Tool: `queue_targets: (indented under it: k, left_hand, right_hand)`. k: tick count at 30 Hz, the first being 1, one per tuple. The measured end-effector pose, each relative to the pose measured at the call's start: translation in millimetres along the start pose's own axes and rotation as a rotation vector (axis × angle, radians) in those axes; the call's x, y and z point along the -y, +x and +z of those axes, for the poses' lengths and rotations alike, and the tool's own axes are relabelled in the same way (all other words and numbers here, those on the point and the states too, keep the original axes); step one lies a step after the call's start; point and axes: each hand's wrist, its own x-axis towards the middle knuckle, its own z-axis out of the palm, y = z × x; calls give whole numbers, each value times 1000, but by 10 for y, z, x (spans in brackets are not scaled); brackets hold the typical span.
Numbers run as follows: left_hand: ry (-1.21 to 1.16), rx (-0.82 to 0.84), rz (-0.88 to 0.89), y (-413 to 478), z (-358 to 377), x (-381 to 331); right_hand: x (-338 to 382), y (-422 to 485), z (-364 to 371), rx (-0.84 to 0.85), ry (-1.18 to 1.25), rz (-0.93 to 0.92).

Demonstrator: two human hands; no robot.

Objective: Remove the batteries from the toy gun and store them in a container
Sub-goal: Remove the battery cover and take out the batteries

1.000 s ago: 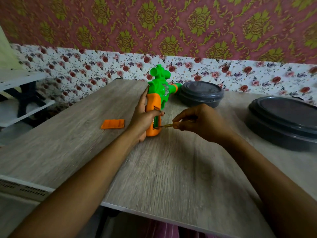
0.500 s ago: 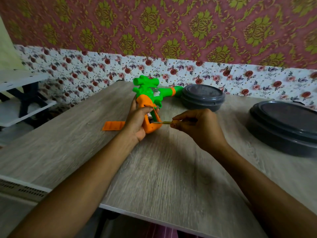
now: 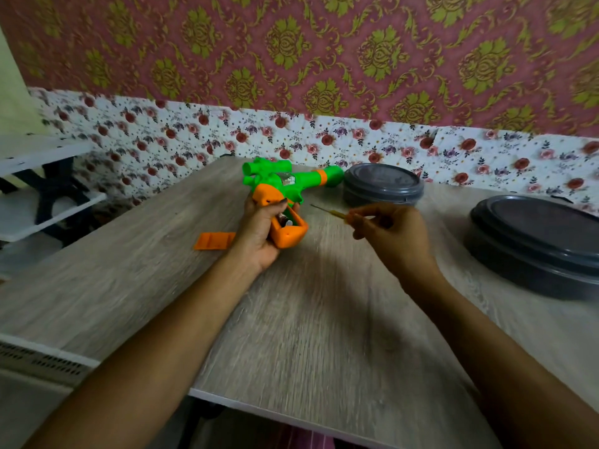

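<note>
Head camera looks down at two bare hands over a wooden table (image 3: pixel 324 319). The left hand (image 3: pixel 259 233) is wrapped round the orange handle of the toy gun (image 3: pixel 285 181). The green barrel points away to the right. The handle is open, and a battery (image 3: pixel 282 219) shows inside the hole. The right hand (image 3: pixel 395 234) pinches a thin screwdriver (image 3: pixel 334 212) with curled fingers. Its tip points at the gun but does not touch it. An orange battery cover (image 3: pixel 214 241) lies flat on the table, just left of the left hand. A small round grey container (image 3: pixel 382 186) with its lid on sits by the barrel's end. A bigger grey container (image 3: pixel 544 244), lid on too, sits far right.
</note>
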Motion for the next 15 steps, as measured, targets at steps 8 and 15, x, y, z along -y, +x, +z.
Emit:
queue_targets:
  k: [8, 15]
  left_hand:
    - [468, 121, 197, -155, 79, 20]
    - [828, 255, 391, -257, 147, 94]
  right_hand:
    - [-142, -84, 37, 329, -678, 3]
    - [33, -134, 188, 205, -103, -24]
